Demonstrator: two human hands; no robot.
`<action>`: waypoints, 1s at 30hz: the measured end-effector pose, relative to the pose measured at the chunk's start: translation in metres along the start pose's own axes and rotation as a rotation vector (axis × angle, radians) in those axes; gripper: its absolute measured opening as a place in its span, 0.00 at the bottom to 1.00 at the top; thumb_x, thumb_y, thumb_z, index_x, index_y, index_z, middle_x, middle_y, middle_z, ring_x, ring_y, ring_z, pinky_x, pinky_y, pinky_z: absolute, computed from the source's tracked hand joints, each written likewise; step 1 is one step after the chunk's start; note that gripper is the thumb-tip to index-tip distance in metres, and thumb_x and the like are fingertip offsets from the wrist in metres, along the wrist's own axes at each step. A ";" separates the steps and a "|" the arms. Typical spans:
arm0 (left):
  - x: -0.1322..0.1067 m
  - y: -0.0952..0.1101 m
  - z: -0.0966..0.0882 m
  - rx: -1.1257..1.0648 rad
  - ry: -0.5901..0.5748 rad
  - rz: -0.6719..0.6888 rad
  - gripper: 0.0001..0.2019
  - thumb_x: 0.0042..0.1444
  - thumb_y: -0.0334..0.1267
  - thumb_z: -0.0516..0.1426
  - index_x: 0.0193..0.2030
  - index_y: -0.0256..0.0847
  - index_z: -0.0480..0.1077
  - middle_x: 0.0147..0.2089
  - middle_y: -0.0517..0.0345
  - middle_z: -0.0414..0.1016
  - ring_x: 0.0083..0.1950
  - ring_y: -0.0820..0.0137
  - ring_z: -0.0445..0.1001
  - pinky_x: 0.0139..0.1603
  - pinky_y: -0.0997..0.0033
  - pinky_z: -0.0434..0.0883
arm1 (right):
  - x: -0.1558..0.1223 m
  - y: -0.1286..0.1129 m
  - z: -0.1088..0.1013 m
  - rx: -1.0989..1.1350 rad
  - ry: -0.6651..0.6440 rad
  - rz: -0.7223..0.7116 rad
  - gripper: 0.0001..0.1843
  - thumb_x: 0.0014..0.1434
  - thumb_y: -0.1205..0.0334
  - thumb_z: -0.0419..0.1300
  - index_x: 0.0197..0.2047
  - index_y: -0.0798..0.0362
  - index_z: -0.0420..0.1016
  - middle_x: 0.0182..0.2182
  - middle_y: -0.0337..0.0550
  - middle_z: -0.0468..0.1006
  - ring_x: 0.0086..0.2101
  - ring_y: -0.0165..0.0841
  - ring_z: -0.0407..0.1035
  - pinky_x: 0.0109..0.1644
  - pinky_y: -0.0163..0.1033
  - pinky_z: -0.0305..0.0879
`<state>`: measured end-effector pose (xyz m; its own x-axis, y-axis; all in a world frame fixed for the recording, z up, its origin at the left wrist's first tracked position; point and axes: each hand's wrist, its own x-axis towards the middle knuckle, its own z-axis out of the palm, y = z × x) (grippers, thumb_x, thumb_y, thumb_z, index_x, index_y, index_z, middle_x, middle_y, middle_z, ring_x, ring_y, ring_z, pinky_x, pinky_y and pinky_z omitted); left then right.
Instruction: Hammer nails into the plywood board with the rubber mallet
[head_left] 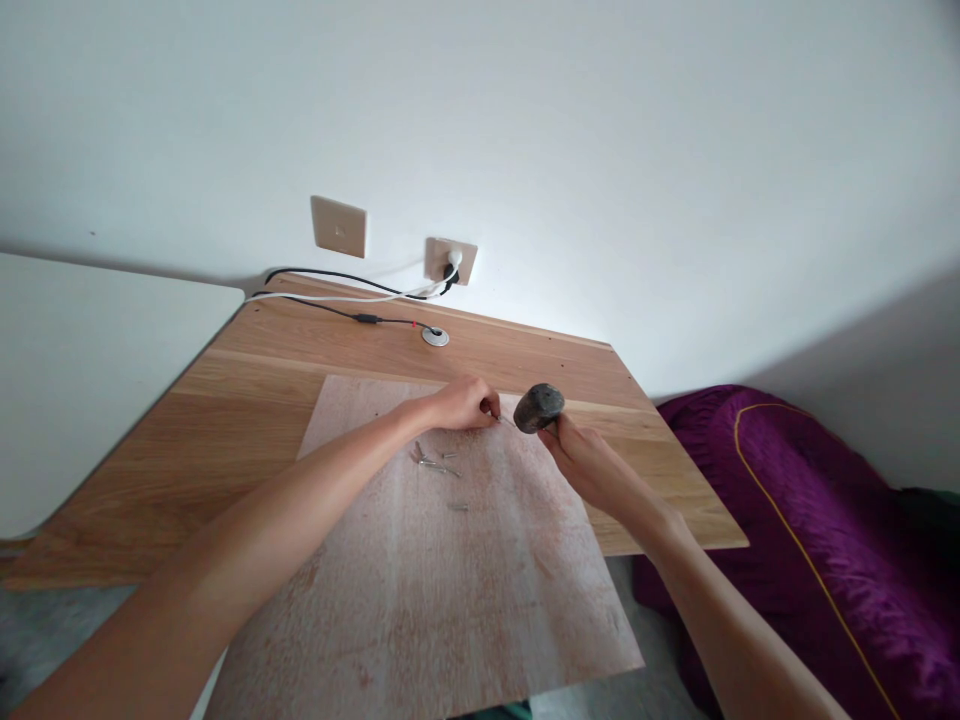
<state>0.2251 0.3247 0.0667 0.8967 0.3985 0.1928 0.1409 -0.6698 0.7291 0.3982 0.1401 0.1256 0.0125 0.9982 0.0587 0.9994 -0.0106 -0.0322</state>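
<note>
My left hand (pixel 469 403) is closed in a pinch on a small nail (pixel 501 419), held against a pale plywood board (pixel 450 580) that lies on a wooden desk (pixel 247 400). My right hand (pixel 581 460) grips a hammer, whose dark head (pixel 538 406) hovers just right of the nail. Several loose nails (pixel 437 464) lie on the board below my left hand.
Black and white cables (pixel 352 300) run from a wall socket (pixel 450 262) across the desk's far edge to a round grommet (pixel 435 337). A purple bedspread (pixel 810 530) lies to the right. A white surface (pixel 82 370) adjoins the desk on the left.
</note>
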 end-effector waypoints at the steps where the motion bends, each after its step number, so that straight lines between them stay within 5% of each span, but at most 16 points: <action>1: 0.000 0.001 0.000 -0.003 -0.008 -0.003 0.04 0.51 0.30 0.66 0.34 0.35 0.82 0.27 0.60 0.75 0.28 0.73 0.70 0.33 0.73 0.61 | 0.000 -0.001 -0.001 0.002 -0.002 -0.004 0.13 0.71 0.64 0.50 0.48 0.51 0.76 0.37 0.50 0.81 0.33 0.40 0.77 0.33 0.37 0.60; 8: -0.002 0.003 0.000 -0.024 -0.020 -0.015 0.05 0.52 0.30 0.63 0.34 0.36 0.82 0.25 0.63 0.71 0.28 0.74 0.66 0.31 0.74 0.57 | 0.004 -0.016 0.001 -0.023 -0.073 -0.121 0.18 0.73 0.66 0.44 0.51 0.55 0.76 0.47 0.56 0.79 0.32 0.37 0.74 0.34 0.38 0.58; 15: -0.002 0.001 0.001 -0.012 0.018 -0.017 0.06 0.50 0.37 0.67 0.34 0.37 0.82 0.26 0.63 0.71 0.29 0.73 0.67 0.32 0.74 0.59 | 0.003 -0.023 0.003 -0.012 -0.068 -0.074 0.17 0.73 0.67 0.44 0.54 0.57 0.73 0.41 0.55 0.80 0.31 0.37 0.75 0.32 0.38 0.58; 22: 0.000 -0.001 0.006 -0.007 0.038 -0.025 0.05 0.52 0.36 0.66 0.31 0.36 0.81 0.26 0.61 0.74 0.29 0.73 0.69 0.32 0.74 0.60 | 0.002 -0.025 0.000 -0.049 -0.075 -0.117 0.21 0.72 0.72 0.42 0.54 0.57 0.75 0.49 0.61 0.78 0.32 0.38 0.75 0.34 0.39 0.58; 30: 0.000 0.002 0.002 -0.039 0.008 -0.056 0.02 0.50 0.30 0.65 0.30 0.36 0.81 0.25 0.62 0.75 0.29 0.72 0.71 0.33 0.73 0.60 | 0.004 -0.015 -0.009 0.091 0.060 0.022 0.17 0.73 0.59 0.46 0.49 0.52 0.75 0.36 0.51 0.81 0.32 0.40 0.76 0.35 0.40 0.62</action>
<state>0.2267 0.3225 0.0665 0.8843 0.4401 0.1562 0.1742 -0.6212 0.7641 0.3834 0.1441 0.1355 0.0393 0.9924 0.1167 0.9919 -0.0246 -0.1249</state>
